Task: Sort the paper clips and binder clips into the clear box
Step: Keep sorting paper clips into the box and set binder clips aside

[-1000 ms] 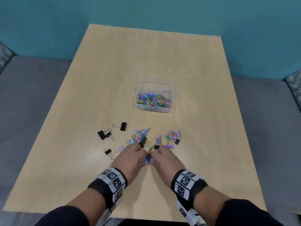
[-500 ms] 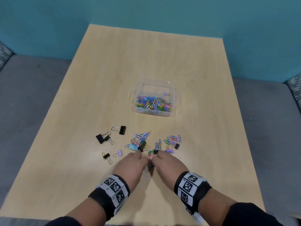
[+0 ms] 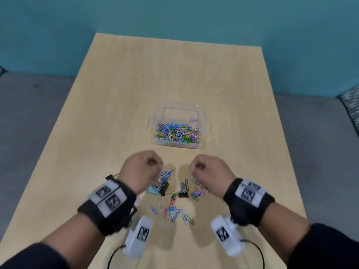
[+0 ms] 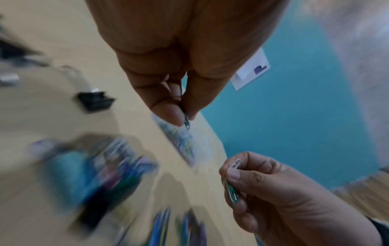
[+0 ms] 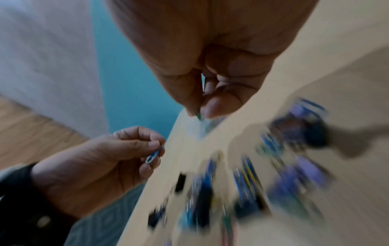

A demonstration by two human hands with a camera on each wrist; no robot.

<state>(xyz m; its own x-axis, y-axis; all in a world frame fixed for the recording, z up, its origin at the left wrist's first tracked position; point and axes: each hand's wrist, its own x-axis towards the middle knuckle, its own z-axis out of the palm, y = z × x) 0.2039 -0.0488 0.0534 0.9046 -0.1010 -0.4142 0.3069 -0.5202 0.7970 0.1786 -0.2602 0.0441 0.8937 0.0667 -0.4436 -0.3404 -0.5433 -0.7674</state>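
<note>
The clear box (image 3: 160, 111) stands mid-table, its near compartment filled with coloured paper clips (image 3: 177, 133) and a purple binder clip (image 3: 193, 119) in the far one. Both hands hover just short of it, above a loose pile of clips (image 3: 174, 197) that includes a black binder clip (image 3: 183, 195). My left hand (image 3: 156, 166) pinches a green paper clip (image 4: 186, 123) between thumb and forefinger. My right hand (image 3: 193, 167) pinches white and green paper clips (image 4: 232, 183). The wrist views are blurred below the hands.
The wooden table (image 3: 233, 94) ends at a teal wall behind, with grey seating (image 3: 29, 123) on both sides. A black binder clip (image 3: 109, 177) peeks out left of my left wrist. More paper clips (image 3: 186, 219) lie close to the near edge.
Both hands have risen off the pile, moved apart and travelled toward the box, each carrying paper clips. Several clips now lie spread where the hands were.
</note>
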